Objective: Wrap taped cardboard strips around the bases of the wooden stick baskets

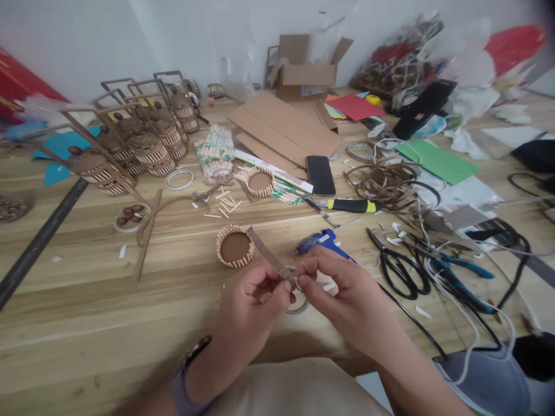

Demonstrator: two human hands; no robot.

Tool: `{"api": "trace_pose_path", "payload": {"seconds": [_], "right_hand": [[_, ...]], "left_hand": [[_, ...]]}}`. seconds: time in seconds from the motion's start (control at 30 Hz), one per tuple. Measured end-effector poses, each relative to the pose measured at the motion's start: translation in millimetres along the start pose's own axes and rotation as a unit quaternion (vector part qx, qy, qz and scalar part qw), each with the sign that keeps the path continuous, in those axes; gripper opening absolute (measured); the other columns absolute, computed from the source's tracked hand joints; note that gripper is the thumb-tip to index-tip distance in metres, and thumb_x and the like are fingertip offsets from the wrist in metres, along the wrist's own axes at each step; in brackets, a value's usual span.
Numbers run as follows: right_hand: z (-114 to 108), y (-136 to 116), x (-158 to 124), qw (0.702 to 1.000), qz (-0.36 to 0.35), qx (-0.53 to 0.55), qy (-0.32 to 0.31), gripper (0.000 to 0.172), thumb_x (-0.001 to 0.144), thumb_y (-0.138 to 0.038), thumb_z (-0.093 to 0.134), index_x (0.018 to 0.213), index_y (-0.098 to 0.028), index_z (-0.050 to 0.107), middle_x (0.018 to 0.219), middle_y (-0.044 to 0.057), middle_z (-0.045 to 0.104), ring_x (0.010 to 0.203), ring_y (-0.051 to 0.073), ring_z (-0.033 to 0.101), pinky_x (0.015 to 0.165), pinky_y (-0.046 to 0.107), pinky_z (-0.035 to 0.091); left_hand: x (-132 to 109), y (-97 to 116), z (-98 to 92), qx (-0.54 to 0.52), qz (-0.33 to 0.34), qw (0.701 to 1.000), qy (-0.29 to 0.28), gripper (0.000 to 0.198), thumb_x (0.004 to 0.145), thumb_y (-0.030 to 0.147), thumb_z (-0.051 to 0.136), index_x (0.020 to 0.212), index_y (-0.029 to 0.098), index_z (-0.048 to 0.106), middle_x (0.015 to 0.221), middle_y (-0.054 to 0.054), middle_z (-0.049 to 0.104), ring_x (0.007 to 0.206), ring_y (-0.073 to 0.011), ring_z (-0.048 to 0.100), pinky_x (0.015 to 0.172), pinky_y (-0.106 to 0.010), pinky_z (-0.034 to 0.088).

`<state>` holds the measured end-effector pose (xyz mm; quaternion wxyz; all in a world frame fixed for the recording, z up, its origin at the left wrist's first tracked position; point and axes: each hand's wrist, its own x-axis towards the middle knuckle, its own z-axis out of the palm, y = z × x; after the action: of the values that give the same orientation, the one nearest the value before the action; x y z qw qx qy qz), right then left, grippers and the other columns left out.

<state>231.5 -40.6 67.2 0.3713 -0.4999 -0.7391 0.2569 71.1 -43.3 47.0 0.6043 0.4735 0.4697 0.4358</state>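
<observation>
My left hand [250, 309] and my right hand [336, 292] meet low in the middle, both with fingers pinched on a thin brown cardboard strip [269, 254] that slants up and to the left. A small ring [299, 305] shows just below the fingers. Right behind the strip sits a small round basket [235, 247] of short wooden sticks around a brown disc. A second such basket [260, 181] lies farther back. A blue glue gun [323, 240] rests just beyond my right hand.
Finished stick lanterns [147, 147] stand at back left, with a pack of sticks [215, 151], cardboard sheets [281, 130], a phone [321, 175] and a yellow-handled knife [351, 205]. Scissors [396, 263], pliers [457, 277], cables and brown strip coils [385, 179] crowd the right.
</observation>
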Motion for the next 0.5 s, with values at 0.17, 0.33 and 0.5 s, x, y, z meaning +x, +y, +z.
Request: {"api": "trace_pose_path", "payload": {"seconds": [0.17,0.33,0.5], "right_hand": [[2.0,-0.6,0.4,0.999,0.027,0.016,0.009,0.02,0.085,-0.017,0.054,0.066,-0.022,0.06,0.064,-0.002,0.061,0.06,0.013,0.057,0.057,0.024,0.044],[4.1,0.7,-1.2,0.997,0.054,0.056,0.021,0.019,0.083,-0.018,0.055,0.064,-0.022,0.058,0.062,-0.002,0.059,0.058,0.013,0.054,0.056,0.025,0.043],[6.8,24.1,-6.2,0.954,0.168,0.232,0.089,0.018,0.087,-0.032,0.057,0.071,-0.022,0.057,0.066,-0.001,0.056,0.063,0.015,0.053,0.057,0.026,0.045]], "left_hand": [[-0.1,0.1,0.3,-0.012,-0.005,1.0,0.008,0.006,0.074,0.021,0.065,0.069,0.018,0.065,0.062,0.002,0.064,0.058,-0.0114,0.06,0.055,-0.018,0.047],[-0.1,-0.3,1.2,-0.003,-0.003,1.0,0.004,0.006,0.075,0.021,0.065,0.07,0.018,0.065,0.064,0.001,0.064,0.06,-0.0116,0.059,0.057,-0.019,0.046],[-0.1,-4.2,-1.2,-0.07,0.042,0.996,0.031,0.005,0.079,0.021,0.064,0.075,0.019,0.064,0.067,0.002,0.064,0.063,-0.012,0.06,0.061,-0.021,0.049]]}}
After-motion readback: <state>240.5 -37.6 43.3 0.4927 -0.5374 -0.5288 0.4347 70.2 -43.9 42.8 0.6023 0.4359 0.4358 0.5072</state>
